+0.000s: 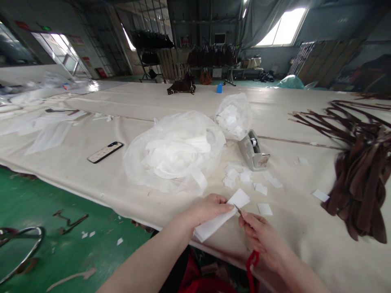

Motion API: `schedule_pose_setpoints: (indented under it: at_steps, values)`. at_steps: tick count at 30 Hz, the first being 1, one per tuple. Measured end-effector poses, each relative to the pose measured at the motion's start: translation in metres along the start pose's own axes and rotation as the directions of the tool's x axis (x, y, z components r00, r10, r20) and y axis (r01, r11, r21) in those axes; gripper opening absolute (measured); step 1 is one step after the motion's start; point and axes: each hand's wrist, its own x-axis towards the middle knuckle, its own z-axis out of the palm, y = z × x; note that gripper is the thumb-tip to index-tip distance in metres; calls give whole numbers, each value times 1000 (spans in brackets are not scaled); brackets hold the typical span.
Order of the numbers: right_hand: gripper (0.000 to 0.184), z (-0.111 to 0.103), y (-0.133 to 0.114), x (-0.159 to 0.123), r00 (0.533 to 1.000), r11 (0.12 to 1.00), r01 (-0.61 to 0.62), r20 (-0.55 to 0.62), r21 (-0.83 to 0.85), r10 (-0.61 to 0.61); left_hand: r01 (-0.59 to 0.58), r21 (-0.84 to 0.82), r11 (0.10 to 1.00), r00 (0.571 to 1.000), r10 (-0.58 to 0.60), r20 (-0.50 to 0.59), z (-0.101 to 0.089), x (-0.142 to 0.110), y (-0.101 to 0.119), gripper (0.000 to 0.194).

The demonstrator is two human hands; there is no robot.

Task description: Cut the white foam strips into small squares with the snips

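Observation:
My left hand (210,209) is closed on a folded white strip (214,224), thumb on top, near the table's front edge. The strip looks like soft fabric or paper, and both its ends stick out past the fingers. In my right hand (259,234) is a pair of scissors (237,209), their narrow metal tip against the strip's right edge. A red loop (252,260) hangs below that hand; the fingers hide most of the tool. Small cut white pieces (244,175) lie just beyond the hands.
A clear bag of white strips (174,150) lies ahead, with a smaller bag of white pieces (233,116) behind it. A tape dispenser (255,150) stands beside them. Brown straps (357,175) are piled at right, and a phone (105,152) lies at left on the table.

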Motion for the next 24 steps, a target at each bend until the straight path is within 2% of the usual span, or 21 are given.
schedule_pose_setpoints:
  at_steps: [6,17,24]
  values:
    - [49,0,1,5,999,998,-32,42,51,30,12,7,1000,1000,-12,14,-1,7,0,36]
    - [45,11,-6,23,995,995,-95,-29,-11,95,54,112,992,996,-61,62,-11,13,8,29]
    - [42,17,-15,26,991,988,-131,-31,-76,129,67,-77,995,973,-48,225,-17,17,10,33]
